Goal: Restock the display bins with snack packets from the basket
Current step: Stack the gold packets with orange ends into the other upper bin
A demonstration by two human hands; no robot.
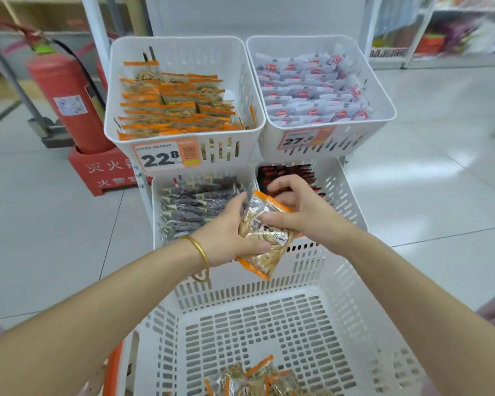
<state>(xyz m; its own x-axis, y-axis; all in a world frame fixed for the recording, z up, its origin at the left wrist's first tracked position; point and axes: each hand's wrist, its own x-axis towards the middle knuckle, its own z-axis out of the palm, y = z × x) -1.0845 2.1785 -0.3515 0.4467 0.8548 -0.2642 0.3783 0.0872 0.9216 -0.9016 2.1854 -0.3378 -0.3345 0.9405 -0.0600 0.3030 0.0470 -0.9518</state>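
A stack of clear snack packets with orange edges [265, 238] is held above the far rim of the white basket [312, 284]. My left hand [229, 235] grips the stack from the left, thumb across its front. My right hand [300, 210] pinches its upper part from the right. More orange-edged packets [257, 378] lie at the near side of the basket floor. The upper left display bin [180, 47] holds several rows of the same orange-edged packets [177, 104].
The upper right bin [380, 98] holds white packets with red logos. Below are a bin of dark packets [195, 204] and one with red-black packets [286, 172]. A red fire extinguisher [69, 98] stands on the left floor. Shop shelves [440, 32] stand at the back right.
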